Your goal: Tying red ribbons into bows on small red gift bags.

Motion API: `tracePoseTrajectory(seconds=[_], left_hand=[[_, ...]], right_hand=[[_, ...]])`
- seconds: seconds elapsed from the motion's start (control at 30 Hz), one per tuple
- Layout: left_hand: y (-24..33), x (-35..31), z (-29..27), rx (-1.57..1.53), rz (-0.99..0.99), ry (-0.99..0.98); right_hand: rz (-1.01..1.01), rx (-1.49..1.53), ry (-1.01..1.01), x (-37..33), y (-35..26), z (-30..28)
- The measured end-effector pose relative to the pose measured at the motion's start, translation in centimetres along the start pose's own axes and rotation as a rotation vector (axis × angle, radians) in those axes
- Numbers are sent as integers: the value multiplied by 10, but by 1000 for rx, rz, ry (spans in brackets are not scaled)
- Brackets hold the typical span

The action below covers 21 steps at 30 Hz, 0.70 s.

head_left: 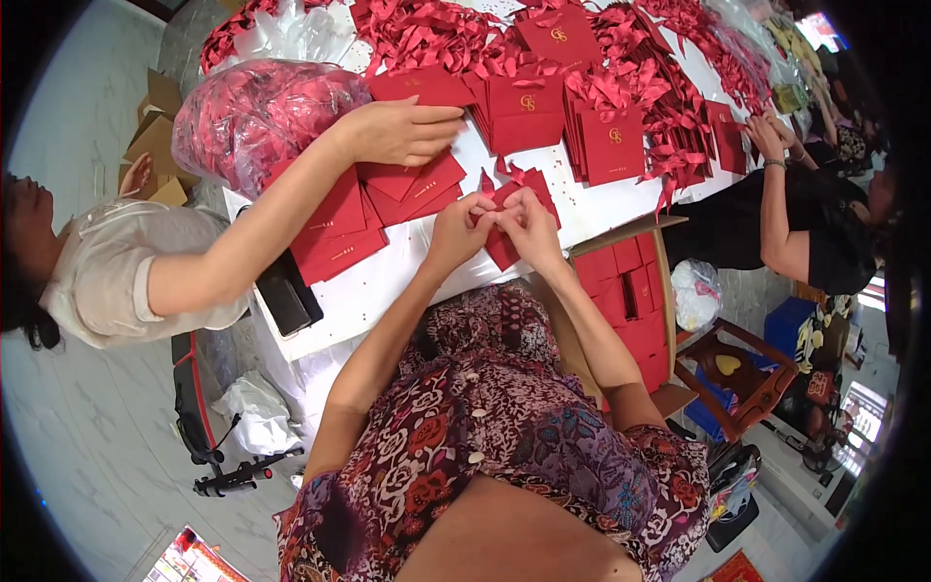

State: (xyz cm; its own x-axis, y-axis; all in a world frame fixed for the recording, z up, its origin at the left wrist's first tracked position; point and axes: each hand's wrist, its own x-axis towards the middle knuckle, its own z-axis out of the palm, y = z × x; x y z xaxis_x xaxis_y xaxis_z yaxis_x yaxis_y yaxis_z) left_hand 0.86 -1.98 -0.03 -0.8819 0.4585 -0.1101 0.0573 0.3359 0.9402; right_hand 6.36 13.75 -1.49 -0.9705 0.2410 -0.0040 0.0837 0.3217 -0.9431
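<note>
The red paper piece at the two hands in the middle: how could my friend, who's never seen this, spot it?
Start at the white table and go to its near edge, in front of the flowery top. There the wearer's left hand and right hand come together at the red paper piece. Unlike the red stacks beside it, it has both those hands on it.

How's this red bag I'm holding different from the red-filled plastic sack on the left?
The red bag looks flat; the plastic sack bulges. The plastic sack outsizes the red bag. Your left hand and right hand hold the red bag, not the plastic sack. Both show red.
</note>
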Motion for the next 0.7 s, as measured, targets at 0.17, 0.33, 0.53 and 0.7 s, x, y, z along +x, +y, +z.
tracePoseTrajectory(seconds=[0.17,0.33,0.53,0.7], left_hand=[[-1,-2,2,257,228,182],[3,-4,-1,297,324,117],[8,-4,-12,289,420,57],[14,-2,-16,184,446,27]], right_hand=[[-255,-394,-8,12,-38,-27],[-269,-550,-237,33,-28,-35],[-219,-554,-632,63,-37,-49],[-65,-131,-825,77,-23,-50]])
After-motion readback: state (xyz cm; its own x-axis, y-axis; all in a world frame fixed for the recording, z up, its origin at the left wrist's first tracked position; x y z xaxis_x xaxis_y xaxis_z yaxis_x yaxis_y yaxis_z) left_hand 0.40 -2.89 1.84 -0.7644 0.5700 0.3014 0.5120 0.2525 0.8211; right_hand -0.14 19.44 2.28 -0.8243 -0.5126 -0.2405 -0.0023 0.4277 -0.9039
